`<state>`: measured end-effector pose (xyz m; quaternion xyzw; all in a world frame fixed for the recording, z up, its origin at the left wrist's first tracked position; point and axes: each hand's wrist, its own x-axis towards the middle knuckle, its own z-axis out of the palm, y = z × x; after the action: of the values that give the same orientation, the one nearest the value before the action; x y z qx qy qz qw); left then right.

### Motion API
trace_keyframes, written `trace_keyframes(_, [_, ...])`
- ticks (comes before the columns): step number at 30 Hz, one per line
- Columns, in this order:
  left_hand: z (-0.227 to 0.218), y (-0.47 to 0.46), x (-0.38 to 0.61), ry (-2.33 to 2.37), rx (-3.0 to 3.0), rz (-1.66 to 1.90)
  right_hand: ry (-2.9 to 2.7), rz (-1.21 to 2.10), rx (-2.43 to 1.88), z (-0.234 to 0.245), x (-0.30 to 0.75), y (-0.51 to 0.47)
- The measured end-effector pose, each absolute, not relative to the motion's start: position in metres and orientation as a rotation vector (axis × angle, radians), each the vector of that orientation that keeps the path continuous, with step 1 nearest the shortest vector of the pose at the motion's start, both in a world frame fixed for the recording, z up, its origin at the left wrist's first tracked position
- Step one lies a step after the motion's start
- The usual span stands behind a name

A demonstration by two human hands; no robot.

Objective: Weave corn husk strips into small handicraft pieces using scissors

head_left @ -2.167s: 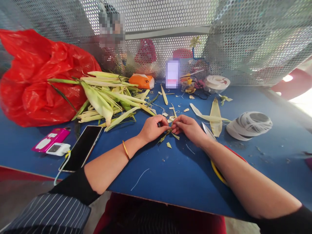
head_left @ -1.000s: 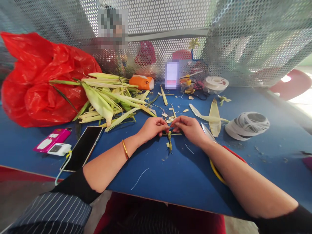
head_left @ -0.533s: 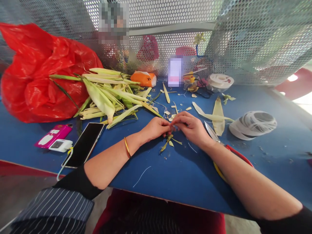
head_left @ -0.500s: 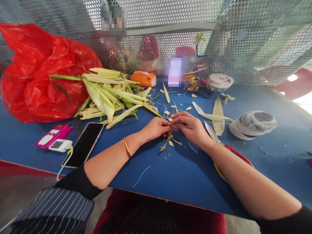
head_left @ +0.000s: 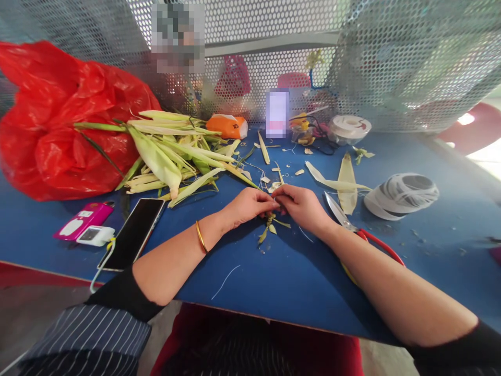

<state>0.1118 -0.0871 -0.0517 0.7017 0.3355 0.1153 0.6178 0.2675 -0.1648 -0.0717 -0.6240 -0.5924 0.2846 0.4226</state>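
— What is held at the fingertips?

— A small knotted leaf strip (head_left: 269,225) is pinched from both sides. The left hand (head_left: 247,204) is closed on its top end, thumb against forefinger, and the right hand (head_left: 301,206) is closed on the same end, so that the fingertips of the two hands meet. The loose ends hang down and are spread on the blue table (head_left: 297,277), about the middle of it.

— How should it be expected to handle?

— It is judged to be very light, soft and easily torn; it is best gripped at the knot, where the strip is doubled, not at the thin tails.

— And what is laid around the hands?

— Scissors (head_left: 344,219) with red handles are seen just beside the right wrist, partly hidden under the forearm. A roll of white tape (head_left: 401,194) is set toward the right edge. A heap of leaves (head_left: 172,156) is piled toward the far left, against a red bag (head_left: 58,136). A phone (head_left: 133,232) is laid near the left front edge.
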Motion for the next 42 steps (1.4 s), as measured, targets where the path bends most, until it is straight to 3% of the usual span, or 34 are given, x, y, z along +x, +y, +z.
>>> trace_keyframes(7, [-0.054,-0.085,0.110,0.867,1.578,0.315,-1.356,1.041,-1.535,-0.062,0.280,-0.166])
trace_keyframes(15, [-0.051,-0.089,0.112,0.916,1.529,0.372,-1.464,0.700,-1.742,-0.065,0.273,-0.170])
trace_keyframes(26, [-0.056,-0.083,0.110,0.893,1.497,0.395,-1.722,0.812,-1.473,-0.061,0.282,-0.169])
trace_keyframes(35, [-0.069,-0.079,0.109,0.716,1.666,0.437,-1.428,0.988,-1.365,-0.080,0.275,-0.161])
trace_keyframes(42, [-0.064,-0.085,0.107,0.832,2.205,0.602,-1.610,0.767,-1.559,-0.078,0.275,-0.164])
